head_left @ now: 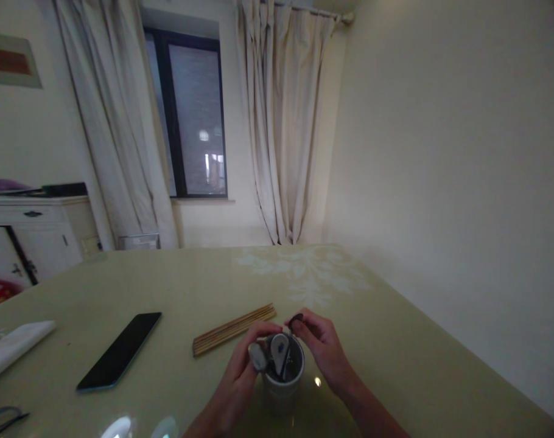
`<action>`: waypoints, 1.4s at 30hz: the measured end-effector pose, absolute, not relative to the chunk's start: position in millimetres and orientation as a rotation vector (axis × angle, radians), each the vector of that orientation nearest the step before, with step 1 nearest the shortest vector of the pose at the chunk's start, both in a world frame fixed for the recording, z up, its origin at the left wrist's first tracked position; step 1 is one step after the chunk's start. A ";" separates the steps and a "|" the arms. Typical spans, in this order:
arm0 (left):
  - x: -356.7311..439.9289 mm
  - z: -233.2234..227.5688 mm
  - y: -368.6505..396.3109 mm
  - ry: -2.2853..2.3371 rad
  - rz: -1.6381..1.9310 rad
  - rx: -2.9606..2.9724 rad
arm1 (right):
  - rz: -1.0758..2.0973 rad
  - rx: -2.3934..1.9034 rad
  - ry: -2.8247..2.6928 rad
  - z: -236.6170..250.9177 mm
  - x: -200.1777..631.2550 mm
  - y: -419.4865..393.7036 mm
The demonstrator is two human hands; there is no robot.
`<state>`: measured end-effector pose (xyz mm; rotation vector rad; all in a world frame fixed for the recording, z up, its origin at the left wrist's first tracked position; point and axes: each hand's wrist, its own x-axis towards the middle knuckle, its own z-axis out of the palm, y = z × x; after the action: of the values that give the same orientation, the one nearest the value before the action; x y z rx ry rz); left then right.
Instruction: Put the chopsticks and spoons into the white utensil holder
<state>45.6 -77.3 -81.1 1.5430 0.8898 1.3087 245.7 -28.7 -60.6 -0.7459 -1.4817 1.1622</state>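
Gripping spoons in cup

White cup upright on table, spoons standing inside

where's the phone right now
In the head view the phone lies flat on the table, left of the chopsticks and of the cup both hands are at.
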 end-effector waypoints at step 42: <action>17.1 -104.0 -38.5 1.653 1.274 1.988 | 1.400 -0.969 -0.968 -98.4 237.3 -2.3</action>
<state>17.1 -38.5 -104.0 1.9877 1.6529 1.2745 237.3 -2.3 -98.4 -0.9688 -0.9678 1.3997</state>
